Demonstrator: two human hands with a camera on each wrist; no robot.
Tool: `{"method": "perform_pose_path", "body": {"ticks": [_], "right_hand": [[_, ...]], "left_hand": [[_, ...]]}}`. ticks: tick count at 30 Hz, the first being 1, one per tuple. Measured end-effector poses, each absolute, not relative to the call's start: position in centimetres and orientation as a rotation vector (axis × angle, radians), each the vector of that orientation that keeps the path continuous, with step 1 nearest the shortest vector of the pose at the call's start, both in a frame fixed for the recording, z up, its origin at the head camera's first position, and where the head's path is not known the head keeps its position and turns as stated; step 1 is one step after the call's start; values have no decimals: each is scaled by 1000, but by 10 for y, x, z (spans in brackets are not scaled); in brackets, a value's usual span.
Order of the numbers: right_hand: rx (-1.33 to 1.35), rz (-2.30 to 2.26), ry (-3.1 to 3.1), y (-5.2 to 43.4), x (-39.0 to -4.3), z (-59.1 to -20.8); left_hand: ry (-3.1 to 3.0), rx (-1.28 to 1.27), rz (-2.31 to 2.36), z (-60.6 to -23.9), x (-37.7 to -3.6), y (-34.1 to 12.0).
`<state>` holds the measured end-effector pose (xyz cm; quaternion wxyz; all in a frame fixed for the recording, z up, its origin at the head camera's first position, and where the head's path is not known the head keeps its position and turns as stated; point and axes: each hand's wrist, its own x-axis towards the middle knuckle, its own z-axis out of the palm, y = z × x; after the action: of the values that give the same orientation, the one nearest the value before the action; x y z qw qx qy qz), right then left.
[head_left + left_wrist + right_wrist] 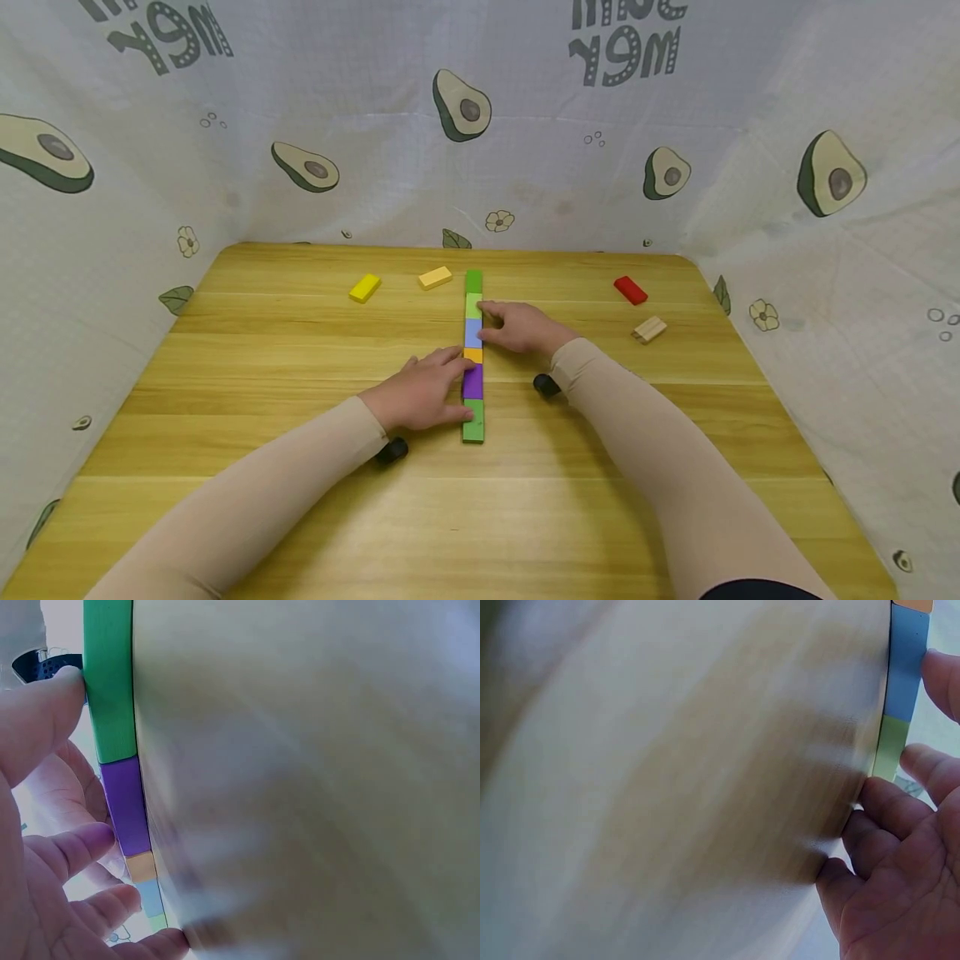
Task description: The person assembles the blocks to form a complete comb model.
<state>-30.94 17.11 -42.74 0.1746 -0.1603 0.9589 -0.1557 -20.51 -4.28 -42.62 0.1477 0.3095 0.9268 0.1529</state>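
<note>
A cloth backdrop point(525, 150) printed with avocados walls in a wooden tabletop point(300, 500) on three sides. Down the middle of the tabletop runs a straight row of coloured blocks point(473, 358), laid end to end and touching: from the far end a dark green one, a light green one point(473, 305), a blue one point(472, 332), an orange one point(473, 355), a purple one point(472, 382) and a green one point(473, 421) nearest the person. Both forearms in beige sleeves reach in from the near edge. The left hand point(418, 392) lies flat on the tabletop just left of the row, its grip loose with fingers spread straight, the fingertips resting against the side of the purple and orange blocks and the thumb against the near green block; the left wrist view shows the same contact. The right hand point(522, 327) lies on the other side, further along, fingers extended and not clasping anything, their tips touching the light green and blue blocks. Loose blocks lie well apart from the row: a yellow block point(364, 287) and a pale yellow block point(435, 277) at far left, a red block point(630, 289) and a plain wooden block point(648, 328) at far right.
</note>
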Motion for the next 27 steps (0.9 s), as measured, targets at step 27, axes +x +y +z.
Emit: {"method": "perform_pose_path", "body": {"ticks": [27], "right_hand": [[-490, -444, 2715, 172, -310, -428]], "left_hand": [[2627, 816, 391, -429, -214, -38]]}}
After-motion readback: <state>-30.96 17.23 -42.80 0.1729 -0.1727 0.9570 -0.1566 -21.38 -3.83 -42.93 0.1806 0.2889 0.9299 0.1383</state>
